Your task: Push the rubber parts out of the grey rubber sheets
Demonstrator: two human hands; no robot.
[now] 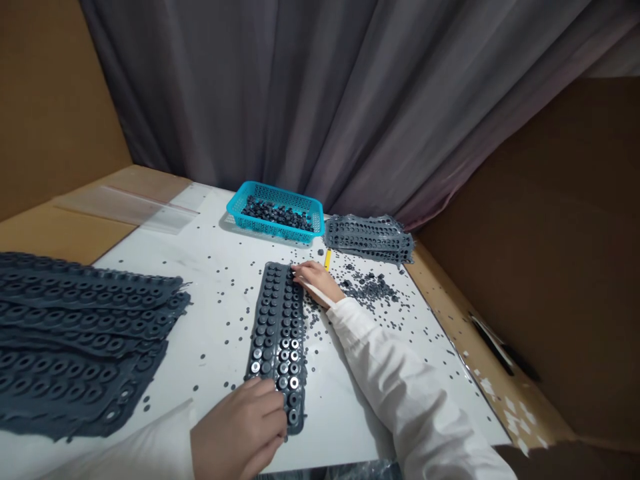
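A dark grey rubber sheet with rows of round, ring-topped moulded parts lies lengthwise in front of me. My left hand is closed at its near left edge, fingers curled over the border; the fingertips are partly hidden. At the far right end of the sheet, my right hand grips a slim white stick-like tool, whose shaft runs back along the hand toward the wrist. The tool's tip is at the last round parts, too small to make out.
More moulded sheets are stacked at left. A blue basket of small dark parts stands at the back, beside perforated sheets. Small dark discs litter the white tabletop. Clear plastic bags lie back left; a black pen-like object is at right.
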